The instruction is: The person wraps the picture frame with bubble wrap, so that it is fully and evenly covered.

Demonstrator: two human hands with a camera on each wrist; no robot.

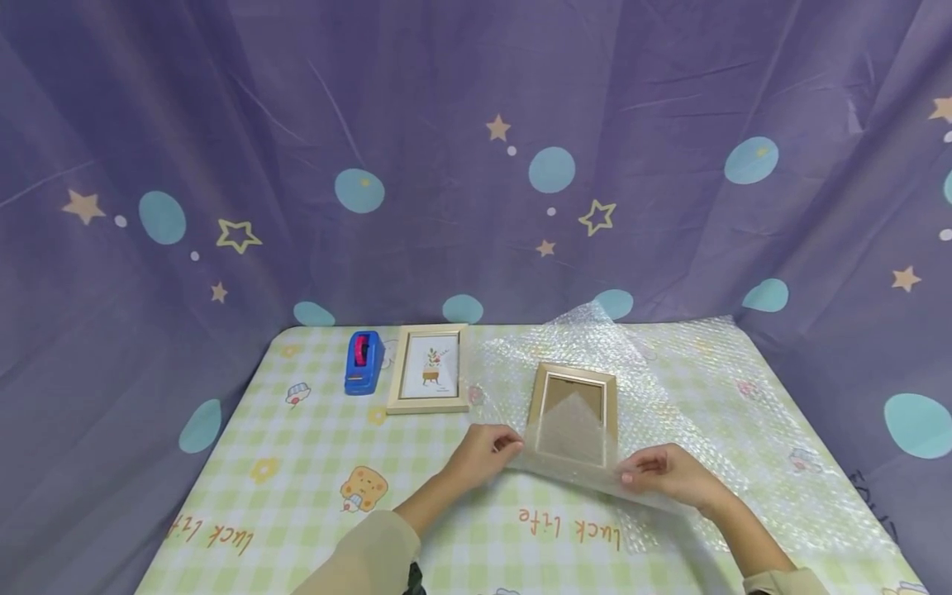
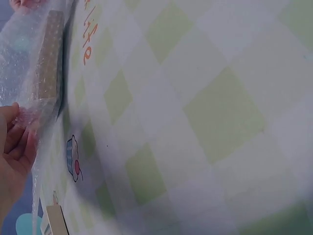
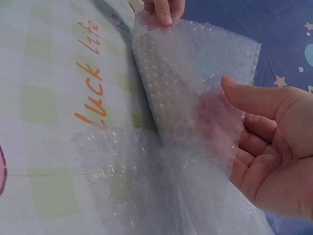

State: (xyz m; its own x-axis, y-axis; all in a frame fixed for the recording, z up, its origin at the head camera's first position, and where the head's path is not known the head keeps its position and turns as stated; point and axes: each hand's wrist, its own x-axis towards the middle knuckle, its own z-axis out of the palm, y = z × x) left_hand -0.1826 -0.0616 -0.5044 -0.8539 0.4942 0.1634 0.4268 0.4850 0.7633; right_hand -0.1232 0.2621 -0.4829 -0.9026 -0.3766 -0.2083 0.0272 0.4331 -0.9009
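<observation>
A sheet of clear bubble wrap (image 1: 669,397) lies under a gold-edged picture frame (image 1: 611,397) with a brown panel, and a flap of it is folded over the frame's near part. My left hand (image 1: 482,453) pinches this flap near the frame's lower left corner; thumb and finger meet on the plastic in the left wrist view. At the lower right, my right hand (image 1: 673,473) holds the flap's other end. In the right wrist view its thumb (image 3: 254,98) is in front of the wrap and its fingers behind, blurred through the plastic.
A second, light wooden picture frame (image 1: 396,372) with a plant picture lies to the left. Beside it stands a blue tape dispenser (image 1: 362,380) with a pink roll. A green-checked cloth (image 1: 312,463) covers the table, and a purple curtain (image 1: 446,99) surrounds the back and sides.
</observation>
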